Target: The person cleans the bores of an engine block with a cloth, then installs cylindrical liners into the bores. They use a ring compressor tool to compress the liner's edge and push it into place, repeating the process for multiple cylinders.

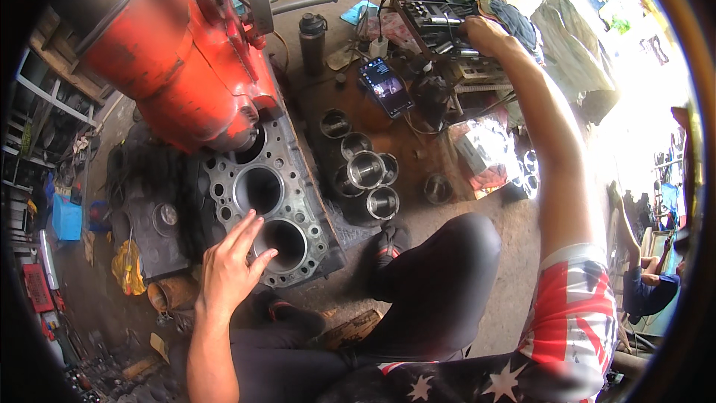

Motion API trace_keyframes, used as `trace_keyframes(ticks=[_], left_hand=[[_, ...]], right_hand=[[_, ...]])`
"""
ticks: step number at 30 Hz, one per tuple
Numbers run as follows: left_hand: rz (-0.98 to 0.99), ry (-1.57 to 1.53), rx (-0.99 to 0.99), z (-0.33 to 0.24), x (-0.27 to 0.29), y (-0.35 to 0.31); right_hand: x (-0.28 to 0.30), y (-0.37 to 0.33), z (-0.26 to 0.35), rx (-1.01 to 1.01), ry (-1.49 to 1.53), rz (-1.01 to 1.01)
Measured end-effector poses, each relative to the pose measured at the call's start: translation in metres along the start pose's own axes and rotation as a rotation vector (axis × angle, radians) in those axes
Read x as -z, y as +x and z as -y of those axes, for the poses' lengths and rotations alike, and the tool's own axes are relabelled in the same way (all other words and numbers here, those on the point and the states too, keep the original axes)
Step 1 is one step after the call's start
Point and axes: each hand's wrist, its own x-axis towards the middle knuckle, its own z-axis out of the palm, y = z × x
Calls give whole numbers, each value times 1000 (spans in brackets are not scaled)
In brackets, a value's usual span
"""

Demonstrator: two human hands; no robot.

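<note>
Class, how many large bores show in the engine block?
3: nearest bore, by the left hand; middle bore; far bore, partly behind the red machine, which may hide more.

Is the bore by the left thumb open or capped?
Open at the top: the bore beside the left hand shows its inner wall running into shadow. Too dark to tell further down.

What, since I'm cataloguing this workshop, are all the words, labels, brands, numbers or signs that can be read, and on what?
None can be read with certainty.
Smartphone screen: lit, its marks too small to read.
Red-and-white package: any print too blurred.
Engine block: no lettering can be made out.
Shirt: white stars and red-and-white bands, no words visible.
</note>
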Motion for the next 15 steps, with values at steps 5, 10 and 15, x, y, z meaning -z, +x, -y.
trace_keyframes(ticks=[5,10,15], left_hand=[[12,-14,19,0,1,-3],[27,-18,25,2,2,-5],[50,-26,13,1,3,-4]], right_hand=[[4,-5,11,-6,-48,6],[3,-5,14,-58,-64,-3],[-1,-4,1,75,-75,-61]])
